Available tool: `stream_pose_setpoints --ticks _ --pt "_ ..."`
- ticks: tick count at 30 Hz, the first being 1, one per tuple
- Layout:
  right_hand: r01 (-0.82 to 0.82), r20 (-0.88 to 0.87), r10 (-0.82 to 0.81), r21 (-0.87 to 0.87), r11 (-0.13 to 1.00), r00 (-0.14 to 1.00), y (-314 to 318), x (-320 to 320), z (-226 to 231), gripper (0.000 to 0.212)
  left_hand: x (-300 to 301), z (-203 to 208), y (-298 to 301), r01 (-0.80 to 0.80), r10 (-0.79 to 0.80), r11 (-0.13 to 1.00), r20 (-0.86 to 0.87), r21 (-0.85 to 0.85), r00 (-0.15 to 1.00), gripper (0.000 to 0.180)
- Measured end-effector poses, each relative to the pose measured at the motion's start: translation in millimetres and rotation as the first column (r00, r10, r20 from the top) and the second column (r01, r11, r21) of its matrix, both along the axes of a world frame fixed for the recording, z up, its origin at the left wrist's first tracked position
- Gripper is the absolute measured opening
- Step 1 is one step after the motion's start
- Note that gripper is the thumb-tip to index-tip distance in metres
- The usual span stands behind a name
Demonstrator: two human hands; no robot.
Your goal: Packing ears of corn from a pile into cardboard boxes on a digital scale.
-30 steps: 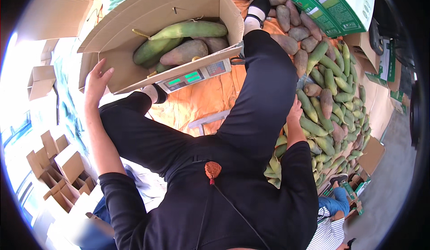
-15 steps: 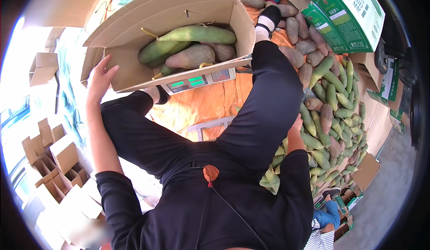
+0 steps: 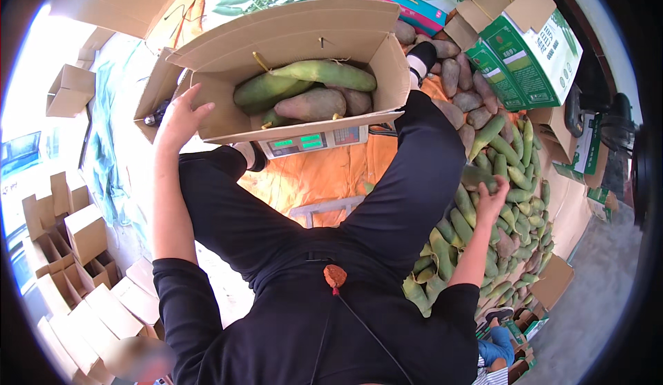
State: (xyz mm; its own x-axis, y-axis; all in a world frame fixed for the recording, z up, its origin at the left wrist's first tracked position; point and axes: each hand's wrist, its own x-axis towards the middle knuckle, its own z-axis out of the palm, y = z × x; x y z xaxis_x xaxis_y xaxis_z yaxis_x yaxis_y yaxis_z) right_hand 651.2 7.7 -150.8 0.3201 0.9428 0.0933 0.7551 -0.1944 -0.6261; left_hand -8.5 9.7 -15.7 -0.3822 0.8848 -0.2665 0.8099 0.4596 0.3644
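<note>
An open cardboard box stands on a scale with a lit display in front of my knees. Inside lie long green radishes and reddish-brown radishes. Beside the box's left end is my left hand, its thumb and fingers spread, holding nothing. Over the heap at my right, my right hand has its fingers curled around the end of a dark green radish. Part of that radish's far end is hidden by my knee.
More green radishes and reddish-brown ones cover the sheet at right. A green-and-white carton stands beyond them. Divided cardboard boxes stand at left. Another person's blue-clad leg shows at lower right.
My right hand has come out from beside my thigh, moving right and onto a radish in the heap. My left hand remains at the box's left end. The whole view has shifted slightly.
</note>
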Motion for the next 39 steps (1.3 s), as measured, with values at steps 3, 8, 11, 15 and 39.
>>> stream_pose_setpoints --ticks 3,8,11,15,39 --pt "0.029 -0.238 0.021 0.202 0.979 0.971 26 -37 75 0.046 13 15 8 -0.020 0.022 0.996 0.024 -0.083 0.999 0.059" --pt "-0.050 -0.293 0.201 0.453 0.890 0.935 50 -89 193 0.043 3 9 2 0.004 -0.002 0.996 0.016 -0.087 1.000 0.061" --pt "-0.053 -0.479 0.405 0.593 0.804 0.779 59 -120 226 0.042 -5 -2 -4 0.033 -0.033 0.999 -0.013 -0.031 0.999 0.061" --pt "-0.201 -0.564 0.612 0.622 0.757 0.554 72 -191 232 0.042 -2 5 0 0.019 -0.015 0.997 0.045 -0.079 0.999 0.062" --pt "-0.323 -0.568 0.404 0.242 0.915 0.717 86 -185 163 0.021 -6 5 0 0.009 -0.007 0.998 0.039 -0.063 0.999 0.060"
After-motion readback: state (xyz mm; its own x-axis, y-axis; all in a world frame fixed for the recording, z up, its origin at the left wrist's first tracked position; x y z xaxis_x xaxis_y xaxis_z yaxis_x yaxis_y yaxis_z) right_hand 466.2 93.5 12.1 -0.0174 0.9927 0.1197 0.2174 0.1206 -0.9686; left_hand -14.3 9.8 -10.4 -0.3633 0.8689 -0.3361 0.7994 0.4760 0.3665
